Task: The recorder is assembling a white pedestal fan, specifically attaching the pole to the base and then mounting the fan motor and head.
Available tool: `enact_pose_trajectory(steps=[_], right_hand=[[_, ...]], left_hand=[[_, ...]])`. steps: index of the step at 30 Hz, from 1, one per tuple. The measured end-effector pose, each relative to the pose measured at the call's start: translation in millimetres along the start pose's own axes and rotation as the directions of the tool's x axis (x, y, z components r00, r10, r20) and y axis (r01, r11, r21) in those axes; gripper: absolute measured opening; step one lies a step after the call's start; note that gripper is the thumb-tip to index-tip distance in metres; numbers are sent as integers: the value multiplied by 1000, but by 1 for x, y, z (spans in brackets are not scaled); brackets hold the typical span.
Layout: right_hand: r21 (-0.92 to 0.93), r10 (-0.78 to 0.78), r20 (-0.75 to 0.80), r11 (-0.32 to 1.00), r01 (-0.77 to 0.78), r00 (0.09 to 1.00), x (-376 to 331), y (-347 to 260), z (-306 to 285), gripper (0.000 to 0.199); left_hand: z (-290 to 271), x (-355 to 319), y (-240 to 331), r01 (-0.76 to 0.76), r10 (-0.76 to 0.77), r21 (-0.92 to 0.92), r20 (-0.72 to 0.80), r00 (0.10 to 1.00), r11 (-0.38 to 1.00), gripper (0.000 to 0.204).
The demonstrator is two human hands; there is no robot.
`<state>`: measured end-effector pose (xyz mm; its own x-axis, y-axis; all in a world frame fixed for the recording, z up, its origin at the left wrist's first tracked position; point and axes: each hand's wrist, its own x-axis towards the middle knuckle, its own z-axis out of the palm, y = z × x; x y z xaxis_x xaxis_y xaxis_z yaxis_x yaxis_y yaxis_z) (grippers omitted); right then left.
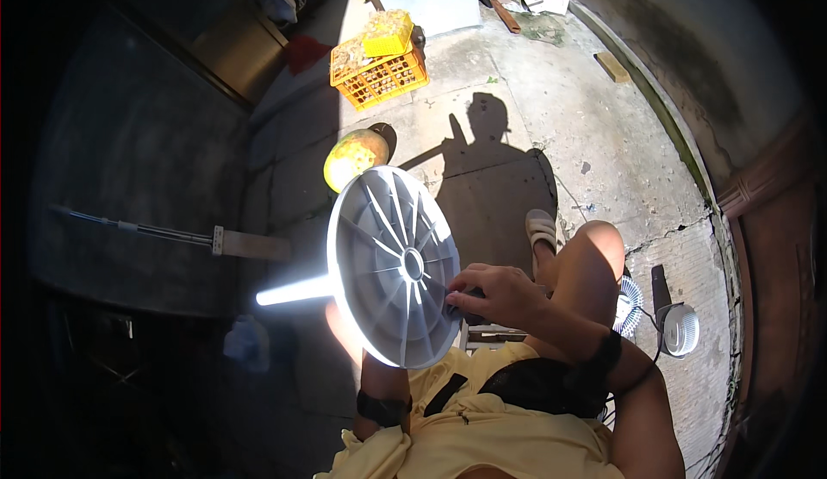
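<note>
I hold a round white plastic fan base [388, 255] upright in front of me, its ribbed underside facing me. A white pole [293, 290] sticks out of it to the left, bright in the sun. My left hand [343, 328] is mostly hidden behind the disc at its lower edge and carries it. My right hand [500, 294] has curled fingers pressed on the ribbed face near the lower right rim. A small dark thing [472, 316] shows under those fingers, and I cannot tell what it is.
An orange crate [379, 74] with a yellow box on it stands ahead on the concrete. A yellow-green round object [353, 157] lies just beyond the base. White fan parts [680, 329] lie at my right. A wooden bar [250, 245] lies left, and a wall [689, 57] runs along the right.
</note>
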<state>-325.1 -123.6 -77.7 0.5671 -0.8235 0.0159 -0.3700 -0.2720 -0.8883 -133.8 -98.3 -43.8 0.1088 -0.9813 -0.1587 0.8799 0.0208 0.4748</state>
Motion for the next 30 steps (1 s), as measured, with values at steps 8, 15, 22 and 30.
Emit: enact_pose_trajectory(steps=[8,15,22,30], right_hand=[[14,88,-17,996,-87,996,9,0,16,27],[-23,74,64,997,-73,995,14,3,23,29],[152,57,114,986,-74,992,10,9,37,37],[603,283,247,704,-376,927,-1,71,45,47]], left_hand=[[2,8,-3,2,-2,-22,12,1000,1000,14],[3,5,-3,38,-32,-76,83,996,996,15],[-13,15,-11,-68,69,-22,50,996,997,16],[-14,25,-17,-164,149,188,93,985,968,22]])
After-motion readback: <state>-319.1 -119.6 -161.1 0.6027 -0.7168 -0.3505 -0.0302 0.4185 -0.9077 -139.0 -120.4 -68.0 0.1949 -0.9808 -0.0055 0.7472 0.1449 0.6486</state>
